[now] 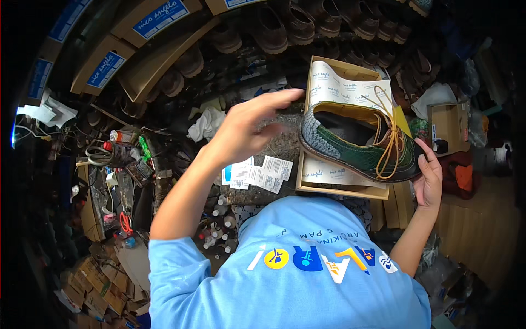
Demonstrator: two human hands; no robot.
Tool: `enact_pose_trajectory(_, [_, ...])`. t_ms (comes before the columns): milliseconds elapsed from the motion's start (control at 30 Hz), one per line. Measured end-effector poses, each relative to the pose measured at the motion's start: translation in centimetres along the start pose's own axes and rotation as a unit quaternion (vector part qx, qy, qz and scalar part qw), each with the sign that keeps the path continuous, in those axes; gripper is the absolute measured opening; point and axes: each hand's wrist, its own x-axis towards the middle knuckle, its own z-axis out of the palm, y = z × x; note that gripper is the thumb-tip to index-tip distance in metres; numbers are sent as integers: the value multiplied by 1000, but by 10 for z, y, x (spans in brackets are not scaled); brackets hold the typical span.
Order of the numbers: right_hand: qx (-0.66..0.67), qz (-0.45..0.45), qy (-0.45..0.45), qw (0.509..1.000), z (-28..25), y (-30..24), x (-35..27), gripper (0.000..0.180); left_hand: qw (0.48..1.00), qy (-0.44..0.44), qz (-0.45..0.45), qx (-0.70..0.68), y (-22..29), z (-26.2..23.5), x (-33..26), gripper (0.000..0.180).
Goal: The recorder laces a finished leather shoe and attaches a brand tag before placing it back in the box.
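Note:
A green leather lace-up shoe point(350, 137) with a grey textured heel, brown upper panel and tan laces lies across an open cardboard shoebox point(344, 190). My right hand point(428, 174) grips the shoe's toe, thumb on the near side and fingers round the end. Printed tissue paper point(335, 81) lines the box and shows above and below the shoe. Left of the heel, my left hand point(255, 126) is raised with its fingers stretched out, slightly blurred and holding nothing. Below it, printed white labels point(262, 174) rest on the dark work surface.
Brown shoes point(268, 30) stand in rows along the back, beside stacked shoeboxes point(109, 60) at upper left. Crumpled white paper point(207, 124) lies beyond my left forearm. Red-handled scissors point(125, 222) and small bottles point(219, 211) are at the left. Another open box point(448, 123) sits at right.

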Motion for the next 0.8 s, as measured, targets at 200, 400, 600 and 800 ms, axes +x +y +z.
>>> enact_pose_trajectory(200, [-110,-7,23,994,-11,-8,1,47,958,7,-115,263,-56,-7,-110,38])
enact_pose_trajectory(400, [-258,-219,157,928,25,-36,-13,39,957,-13,-209,200,-34,-3,-162,86])
enact_pose_trajectory(600, [-288,-384,35,877,87,-44,-12,37,924,-116,-249,266,-33,1,-180,118])
enact_pose_trajectory(800, [-322,-428,-21,844,107,-46,-1,35,941,-97,-179,270,-28,11,-172,103])
